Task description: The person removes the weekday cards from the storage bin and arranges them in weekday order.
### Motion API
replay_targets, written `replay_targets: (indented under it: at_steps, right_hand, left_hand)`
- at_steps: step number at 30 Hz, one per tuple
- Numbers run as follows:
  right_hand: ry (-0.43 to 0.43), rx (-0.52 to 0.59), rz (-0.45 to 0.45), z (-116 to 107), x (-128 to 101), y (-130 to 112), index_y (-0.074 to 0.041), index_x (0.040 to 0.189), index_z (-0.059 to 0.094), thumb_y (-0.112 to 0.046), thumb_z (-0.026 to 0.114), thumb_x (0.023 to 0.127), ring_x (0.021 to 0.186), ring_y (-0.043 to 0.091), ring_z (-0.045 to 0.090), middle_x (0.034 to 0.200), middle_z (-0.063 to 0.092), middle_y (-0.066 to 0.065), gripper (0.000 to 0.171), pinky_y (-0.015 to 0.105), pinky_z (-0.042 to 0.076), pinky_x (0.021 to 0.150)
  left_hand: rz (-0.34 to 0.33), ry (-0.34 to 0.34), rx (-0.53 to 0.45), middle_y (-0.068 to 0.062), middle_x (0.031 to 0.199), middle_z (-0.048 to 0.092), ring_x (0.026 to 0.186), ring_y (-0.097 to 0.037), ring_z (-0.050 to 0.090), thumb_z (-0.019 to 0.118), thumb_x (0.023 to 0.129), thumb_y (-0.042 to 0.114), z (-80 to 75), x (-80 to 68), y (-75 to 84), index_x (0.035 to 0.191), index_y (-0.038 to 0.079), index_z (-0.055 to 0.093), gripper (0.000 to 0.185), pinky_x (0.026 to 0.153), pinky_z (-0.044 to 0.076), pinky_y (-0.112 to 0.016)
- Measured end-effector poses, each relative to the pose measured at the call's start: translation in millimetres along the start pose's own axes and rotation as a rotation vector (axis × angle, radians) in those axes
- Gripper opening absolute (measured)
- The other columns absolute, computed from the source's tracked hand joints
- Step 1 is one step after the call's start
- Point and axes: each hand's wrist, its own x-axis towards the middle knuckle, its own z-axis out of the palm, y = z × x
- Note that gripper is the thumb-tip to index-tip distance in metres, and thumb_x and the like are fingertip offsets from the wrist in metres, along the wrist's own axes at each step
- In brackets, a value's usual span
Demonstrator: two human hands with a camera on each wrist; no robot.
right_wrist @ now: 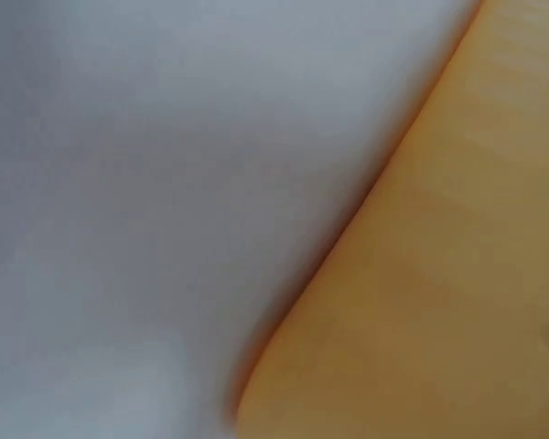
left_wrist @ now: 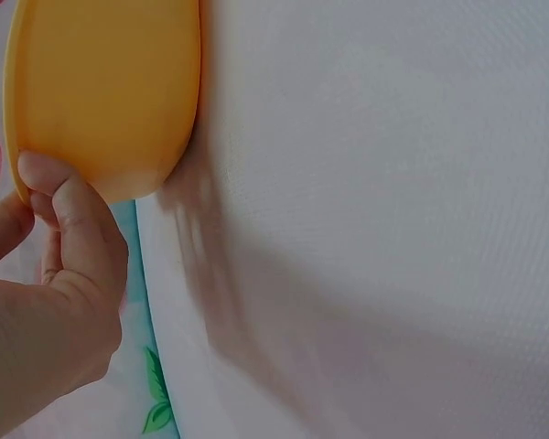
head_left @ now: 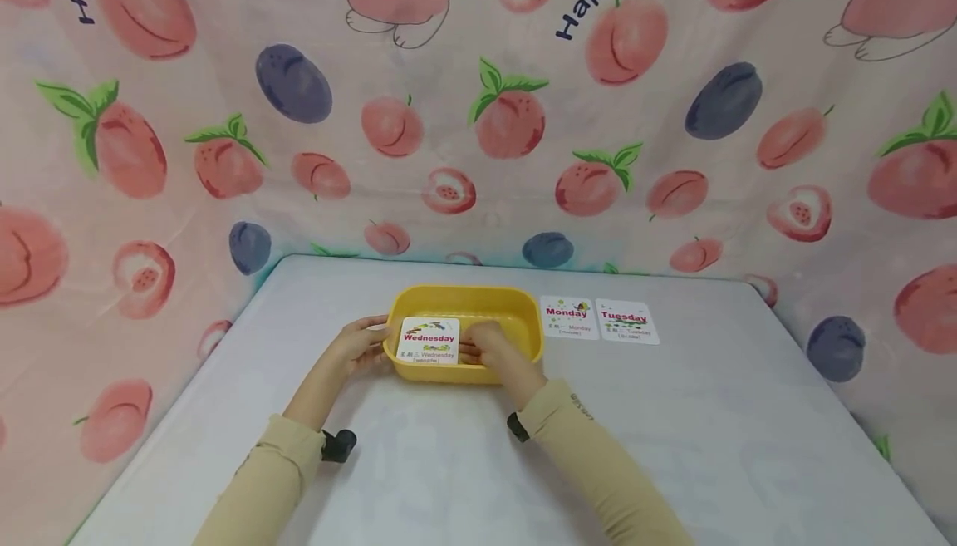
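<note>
Right hand [head_left: 488, 341] sits inside yellow tray [head_left: 449, 374], Monday card [head_left: 570, 318] just outside.

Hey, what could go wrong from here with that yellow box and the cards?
The yellow box sits close beside the Monday card, so a shove might knock that card askew. The left hand pinches one end of the box, so a tug could tilt it. The right hand is at the Wednesday card's edge; the card might slip.

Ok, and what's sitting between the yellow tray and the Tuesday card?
The Monday card lies between the yellow tray and the Tuesday card; the head view shows it.
</note>
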Motion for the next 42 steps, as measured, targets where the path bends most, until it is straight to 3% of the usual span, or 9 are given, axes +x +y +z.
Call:
replay_targets:
  at_steps: [3,8,9,12,16,23,34,42]
  right_hand:
    - [-0.011,-0.091,-0.053,4,0,2,0.006,0.109,0.060,0.000,0.061,0.086,0.067,0.019,0.064,0.092,0.067,0.018,0.024,0.031,0.058,0.063]
    - [-0.092,-0.356,-0.166,9,-30,-6,0.010,0.125,0.048,-0.005,0.065,0.086,0.076,0.019,0.058,0.117,0.056,0.021,0.045,0.027,0.055,0.062]
    - [-0.082,-0.402,-0.162,11,-43,-12,0.009,0.129,0.045,-0.004,0.063,0.087,0.081,0.021,0.058,0.124,0.053,0.022,0.048,0.028,0.055,0.067]
    - [-0.069,-0.411,-0.213,12,-54,-15,0.009,0.133,0.043,-0.002,0.062,0.087,0.092,0.025,0.057,0.128,0.051,0.023,0.051,0.031,0.055,0.079]
    - [-0.005,-0.410,-0.255,14,-57,-16,0.007,0.135,0.043,-0.001,0.062,0.086,0.101,0.027,0.052,0.126,0.053,0.021,0.053,0.038,0.048,0.097]
    - [0.036,-0.454,-0.315,15,-55,-15,0.007,0.134,0.043,0.003,0.064,0.084,0.086,0.022,0.054,0.107,0.058,0.017,0.055,0.029,0.052,0.078]
    - [0.152,-0.489,-0.320,14,-56,-9,0.000,0.129,0.050,0.009,0.059,0.081,0.090,0.024,0.054,0.112,0.058,0.016,0.050,0.030,0.053,0.079]
    - [0.127,-0.484,-0.362,14,-54,-9,0.000,0.129,0.050,0.008,0.057,0.080,0.083,0.021,0.051,0.102,0.059,0.015,0.050,0.023,0.044,0.068]
  left_hand:
    - [0.000,0.003,0.007,-0.007,0.099,0.054,0.073,-0.008,0.054,0.050,0.096,0.007,0.1,-0.3,0.0,0.144,0.003,0.033,0.050,0.058,0.050,-0.016]
    - [0.011,-0.006,0.019,-0.008,0.102,0.054,0.075,-0.009,0.054,0.055,0.095,0.009,0.6,2.5,-5.1,0.141,0.004,0.038,0.049,0.059,0.050,-0.016]
    - [0.020,-0.026,-0.001,-0.009,0.100,0.055,0.074,-0.009,0.054,0.058,0.093,0.009,-1.1,3.8,-6.7,0.138,0.005,0.043,0.048,0.059,0.050,-0.016]
    - [0.030,-0.036,-0.013,-0.009,0.100,0.054,0.075,-0.011,0.054,0.061,0.091,0.009,-2.2,3.7,-8.7,0.137,0.004,0.044,0.049,0.059,0.050,-0.017]
    - [0.019,-0.005,0.002,-0.007,0.100,0.053,0.074,-0.008,0.053,0.053,0.095,0.007,0.4,0.3,-6.3,0.141,0.003,0.037,0.049,0.059,0.049,-0.015]
    - [0.015,-0.009,-0.023,-0.005,0.098,0.054,0.072,-0.007,0.052,0.050,0.096,0.006,1.3,-3.7,-2.5,0.144,0.002,0.032,0.051,0.057,0.049,-0.016]
    - [0.045,-0.017,0.016,-0.003,0.093,0.056,0.069,-0.007,0.054,0.052,0.096,0.007,3.0,-0.7,-11.2,0.142,0.000,0.035,0.049,0.058,0.050,-0.015]
    - [0.048,0.019,0.016,-0.004,0.096,0.055,0.070,-0.007,0.053,0.052,0.096,0.007,2.7,-3.6,-11.4,0.141,0.002,0.037,0.048,0.058,0.049,-0.015]
